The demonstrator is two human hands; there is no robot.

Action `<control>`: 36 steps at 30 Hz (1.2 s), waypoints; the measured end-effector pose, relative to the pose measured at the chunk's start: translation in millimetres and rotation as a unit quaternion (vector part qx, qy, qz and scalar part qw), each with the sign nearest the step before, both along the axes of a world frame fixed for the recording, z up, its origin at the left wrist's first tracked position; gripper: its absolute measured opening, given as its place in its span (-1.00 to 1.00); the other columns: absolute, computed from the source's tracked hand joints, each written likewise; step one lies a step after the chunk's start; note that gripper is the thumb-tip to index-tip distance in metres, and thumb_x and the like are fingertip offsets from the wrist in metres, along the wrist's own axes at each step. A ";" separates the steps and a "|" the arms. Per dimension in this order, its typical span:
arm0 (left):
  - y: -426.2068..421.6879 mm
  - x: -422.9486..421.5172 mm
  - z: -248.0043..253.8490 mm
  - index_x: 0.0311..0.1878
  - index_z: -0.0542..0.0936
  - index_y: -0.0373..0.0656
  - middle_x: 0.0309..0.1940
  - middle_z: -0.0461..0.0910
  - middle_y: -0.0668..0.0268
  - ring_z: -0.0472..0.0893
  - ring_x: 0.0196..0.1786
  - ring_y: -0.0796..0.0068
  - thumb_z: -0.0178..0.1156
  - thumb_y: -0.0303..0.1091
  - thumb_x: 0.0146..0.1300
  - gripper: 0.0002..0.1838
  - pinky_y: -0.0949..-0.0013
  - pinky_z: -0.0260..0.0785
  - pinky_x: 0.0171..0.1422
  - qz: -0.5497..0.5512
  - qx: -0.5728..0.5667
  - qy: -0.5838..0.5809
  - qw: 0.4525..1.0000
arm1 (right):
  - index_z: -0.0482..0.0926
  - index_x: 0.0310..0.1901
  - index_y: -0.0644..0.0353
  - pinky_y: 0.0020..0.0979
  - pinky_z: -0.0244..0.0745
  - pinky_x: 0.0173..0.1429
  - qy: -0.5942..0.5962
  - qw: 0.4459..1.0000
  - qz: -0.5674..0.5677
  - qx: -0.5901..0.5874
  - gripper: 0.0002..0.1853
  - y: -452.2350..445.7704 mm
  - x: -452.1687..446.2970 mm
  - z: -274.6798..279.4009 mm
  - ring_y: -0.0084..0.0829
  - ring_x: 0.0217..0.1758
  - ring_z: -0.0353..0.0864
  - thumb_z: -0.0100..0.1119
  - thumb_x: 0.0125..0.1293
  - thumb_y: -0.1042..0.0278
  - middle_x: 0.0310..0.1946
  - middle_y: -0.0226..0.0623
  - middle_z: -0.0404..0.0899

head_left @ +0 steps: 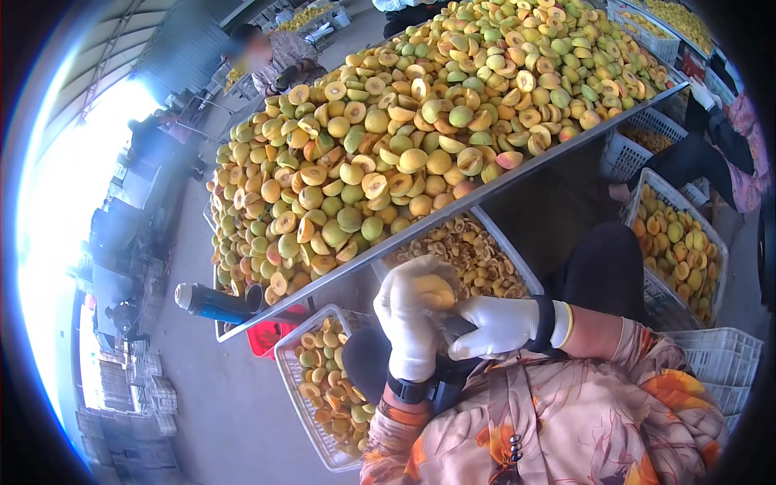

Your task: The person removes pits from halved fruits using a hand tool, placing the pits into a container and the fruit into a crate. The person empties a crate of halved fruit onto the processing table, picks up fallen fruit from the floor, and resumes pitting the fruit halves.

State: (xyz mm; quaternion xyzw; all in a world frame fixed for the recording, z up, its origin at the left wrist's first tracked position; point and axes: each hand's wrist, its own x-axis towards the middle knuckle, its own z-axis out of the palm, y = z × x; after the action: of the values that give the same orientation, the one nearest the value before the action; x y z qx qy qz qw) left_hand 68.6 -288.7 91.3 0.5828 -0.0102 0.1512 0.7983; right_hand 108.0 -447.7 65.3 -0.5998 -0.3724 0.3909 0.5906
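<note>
So, fruit piece (435,293) pinched in left hand (406,319) | long axis kinda 10-to-4 o'clock, end aimed at 4 | right hand (499,323) curled, hold can't be told

The left hand (408,314) partly hides its yellow fruit (435,293).

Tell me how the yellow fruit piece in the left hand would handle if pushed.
The yellow fruit piece is probably light, being small beside the left hand holding it. Its rounded outline suggests it could roll or rock. Its smooth-looking surface might make it slippery.
</note>
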 end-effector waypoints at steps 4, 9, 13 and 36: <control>2.8 7.8 -13.2 0.01 0.63 -0.37 -0.28 0.72 0.19 0.68 -0.30 0.40 0.00 -0.09 0.59 -0.54 0.32 0.58 -0.08 0.022 -0.045 0.011 0.999 | 0.51 -0.17 0.26 -0.52 0.23 -0.65 0.310 0.943 0.118 0.008 -0.86 -13.5 10.1 11.5 -0.60 -0.72 0.32 0.24 0.33 0.42 -0.61 -0.39 0.43; 98.7 0.5 -35.8 -0.04 0.69 -0.32 -0.28 0.74 0.19 0.71 -0.26 0.38 0.06 -0.29 0.56 -0.70 0.36 0.58 -0.09 0.223 -0.053 0.102 0.968 | 0.56 -0.17 0.32 -0.36 0.43 -0.52 0.051 0.989 0.060 -0.122 -0.76 -17.8 28.8 -40.0 -0.42 -0.61 0.52 0.26 0.30 0.29 -0.56 -0.25 0.55; 185.3 -26.9 -55.4 0.10 0.68 -0.29 0.05 0.66 0.05 0.64 0.09 0.03 0.31 -0.20 0.35 -0.61 0.10 0.49 0.19 0.250 0.745 0.274 0.554 | 0.63 -0.05 0.32 -0.03 0.61 -0.05 -0.253 0.884 0.010 -0.393 -0.66 -35.4 47.6 -68.8 0.00 -0.16 0.76 0.18 0.22 0.27 -0.26 0.08 0.74; 72.5 157.6 -50.0 0.08 0.59 -0.33 -0.07 0.69 0.09 0.73 -0.16 0.27 0.39 -0.28 0.31 -0.61 0.29 0.62 -0.01 0.002 -0.012 0.133 0.991 | 0.46 0.24 0.26 -0.15 0.59 -0.13 -0.198 0.920 -0.337 -0.032 -0.50 -0.4 64.6 -60.3 -0.02 -0.26 0.74 0.35 0.33 0.31 -0.29 -0.02 0.70</control>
State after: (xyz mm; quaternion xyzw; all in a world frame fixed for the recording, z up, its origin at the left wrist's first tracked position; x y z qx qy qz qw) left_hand 226.1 -216.2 41.3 0.5880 0.0991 0.0737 0.7994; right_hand 172.6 -448.1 5.0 -0.7733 -0.2454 0.0539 0.5821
